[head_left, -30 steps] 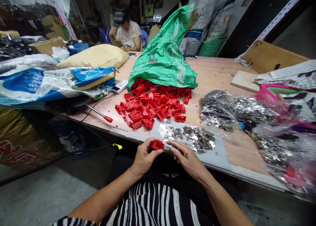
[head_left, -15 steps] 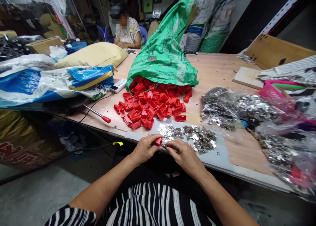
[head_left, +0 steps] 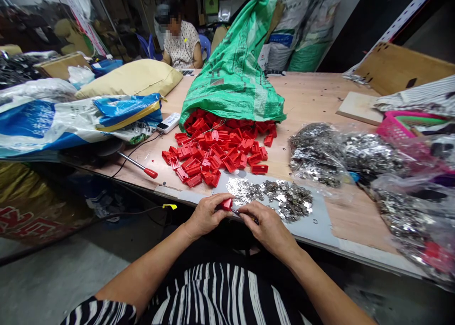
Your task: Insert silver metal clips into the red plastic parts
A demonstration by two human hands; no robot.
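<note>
A: Held items?
B: Red plastic housing (head_left: 226,204), one, at the table's (head_left: 309,102) near edge, pinched by the left hand (head_left: 209,214). Slim metal tool (head_left: 235,212), one, pinched by the right hand (head_left: 267,223), tip at the housing.
A: Step?
B: Apparently working the tool on the housing.
A: Next move's requirement?
B: Likely a steady left pinch and careful tip alignment.

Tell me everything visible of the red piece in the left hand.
The red piece is small, boxy and plastic-looking, held near the edge of the table. The left hand pinches it between thumb and fingers, hiding much of it. A slim metal tool in the right hand is at its right end; whether the tip sits inside, I can't tell.
</note>
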